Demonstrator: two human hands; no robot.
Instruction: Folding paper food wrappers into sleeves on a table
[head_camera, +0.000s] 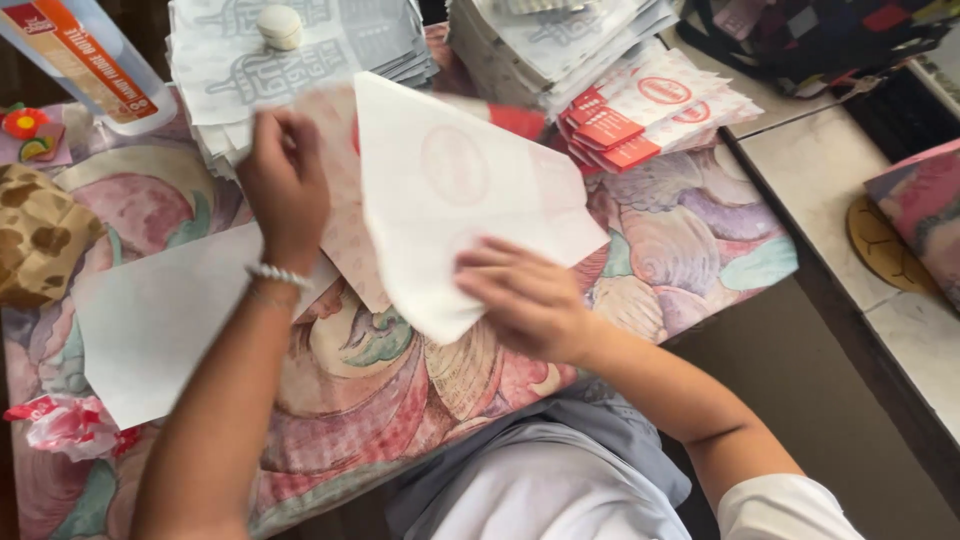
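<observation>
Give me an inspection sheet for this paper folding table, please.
Surface: table under a shell-patterned cloth.
Job's things: white printed paper sheet, lifted and blurred; plain white sheet lying flat.
Clutter: grey paper stacks, red-and-white packets, plastic bottle, brown spotted item.
Grippers: left hand and right hand both on the printed sheet.
Cables: nothing seen.
Surroundings: stone ledge at right.
</observation>
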